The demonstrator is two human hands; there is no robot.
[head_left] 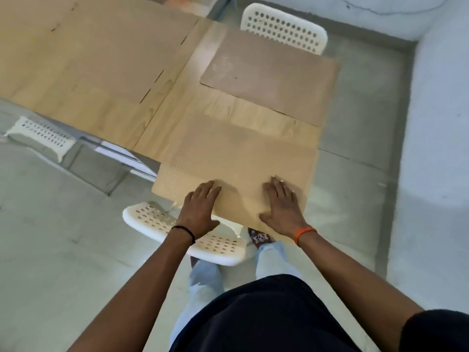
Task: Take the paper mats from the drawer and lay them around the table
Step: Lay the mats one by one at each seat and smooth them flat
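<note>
My arms are bare from the wrists up past the elbows. On my left hand [200, 212] side I wear 1 thin black band [183, 231] at the wrist; on my right hand [281, 207] side, 1 orange band [304, 234]. A dark short sleeve [436, 331] covers my right upper arm. I wear a dark navy top [266, 316], pale blue jeans [203, 280], and patterned dark-red footwear [258, 236].

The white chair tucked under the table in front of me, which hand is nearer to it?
Left. The left hand hangs half over the white chair at the mat's edge; the right hand rests flat on the mat, farther right.
</note>
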